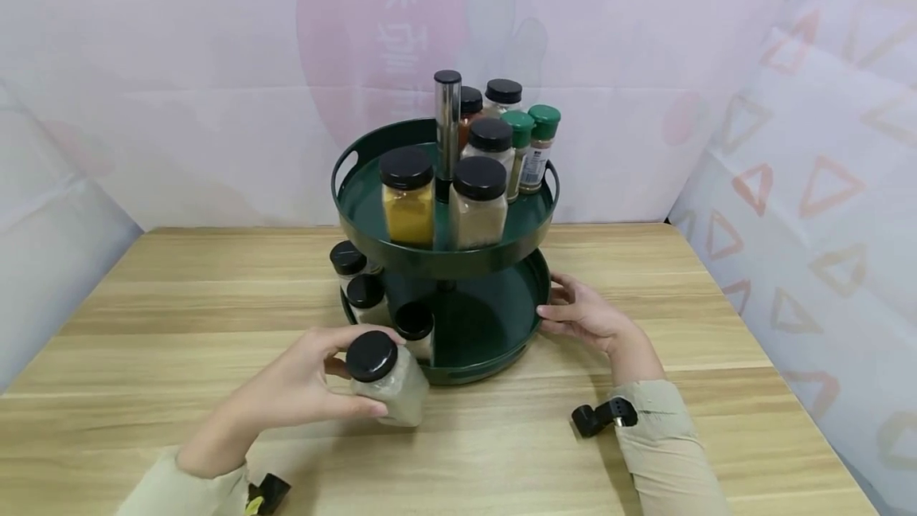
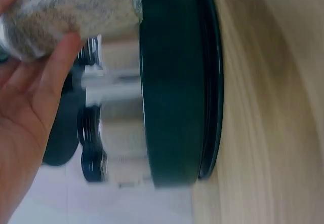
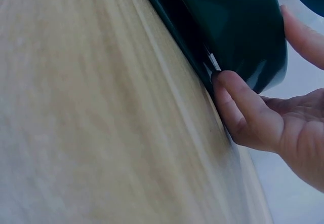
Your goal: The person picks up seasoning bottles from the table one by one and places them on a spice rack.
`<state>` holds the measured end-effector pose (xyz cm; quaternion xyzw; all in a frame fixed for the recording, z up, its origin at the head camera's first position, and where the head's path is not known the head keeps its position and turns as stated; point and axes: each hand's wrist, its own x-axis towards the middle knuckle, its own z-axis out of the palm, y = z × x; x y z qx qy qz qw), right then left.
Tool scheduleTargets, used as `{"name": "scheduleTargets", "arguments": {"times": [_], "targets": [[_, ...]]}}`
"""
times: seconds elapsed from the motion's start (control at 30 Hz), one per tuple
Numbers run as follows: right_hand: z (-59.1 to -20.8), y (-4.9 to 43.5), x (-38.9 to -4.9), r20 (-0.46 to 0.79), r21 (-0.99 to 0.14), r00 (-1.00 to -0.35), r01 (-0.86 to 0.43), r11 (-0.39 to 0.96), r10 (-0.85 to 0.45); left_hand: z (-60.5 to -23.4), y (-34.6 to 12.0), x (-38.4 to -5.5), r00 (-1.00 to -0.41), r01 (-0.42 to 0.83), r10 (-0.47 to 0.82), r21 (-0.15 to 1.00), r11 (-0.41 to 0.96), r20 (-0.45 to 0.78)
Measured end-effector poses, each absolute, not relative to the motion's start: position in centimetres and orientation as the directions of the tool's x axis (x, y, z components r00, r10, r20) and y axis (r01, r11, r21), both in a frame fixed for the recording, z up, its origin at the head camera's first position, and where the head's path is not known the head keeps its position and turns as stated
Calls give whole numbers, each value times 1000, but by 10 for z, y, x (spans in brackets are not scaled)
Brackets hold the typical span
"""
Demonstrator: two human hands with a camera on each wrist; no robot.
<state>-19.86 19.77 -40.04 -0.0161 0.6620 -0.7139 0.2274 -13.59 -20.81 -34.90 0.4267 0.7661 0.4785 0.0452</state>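
Observation:
In the head view my left hand (image 1: pixel 304 385) grips a square clear jar (image 1: pixel 403 395) with a black lid and pale contents, tilted just in front of the lower tray. The left wrist view shows the jar (image 2: pixel 76 11) close to the green tray wall (image 2: pixel 172 87). My right hand (image 1: pixel 589 318) holds the right rim of the lower tray (image 1: pixel 487 317) of a dark green two-tier rack. In the right wrist view, the thumb is at the rim and the fingers (image 3: pixel 248 102) curl against the lower side. Several black-lidded jars (image 1: pixel 367 301) stand on the lower tray's left side.
On the upper tray (image 1: pixel 444 263) stand a yellow spice jar (image 1: pixel 408 209), a beige spice jar (image 1: pixel 476 217), green-capped bottles (image 1: pixel 536 162) and other jars around a metal post (image 1: pixel 447 122). The rack stands on a wooden table (image 1: pixel 215 285) before a patterned cloth backdrop (image 1: pixel 215 102).

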Motion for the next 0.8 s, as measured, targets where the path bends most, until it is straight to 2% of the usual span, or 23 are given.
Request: {"name": "scheduleTargets", "arguments": {"times": [0.27,0.5,0.7,0.8], "targets": [[-398,199,-199,-286,-951,-898,308,-14,-333,-343,-179,-125,-713,537,638,812,230,291],[-401,200,-198,-281,-953,-900,304,-16,-333,-338,-147,-119,-744,503,593,843,193,308],[-400,198,-197,-283,-951,-897,307,-19,-339,-334,-129,-121,-809,468,513,842,269,286],[-399,199,-197,-280,-952,-898,306,-22,-339,-333,-122,-125,-815,468,505,836,286,284]]}}
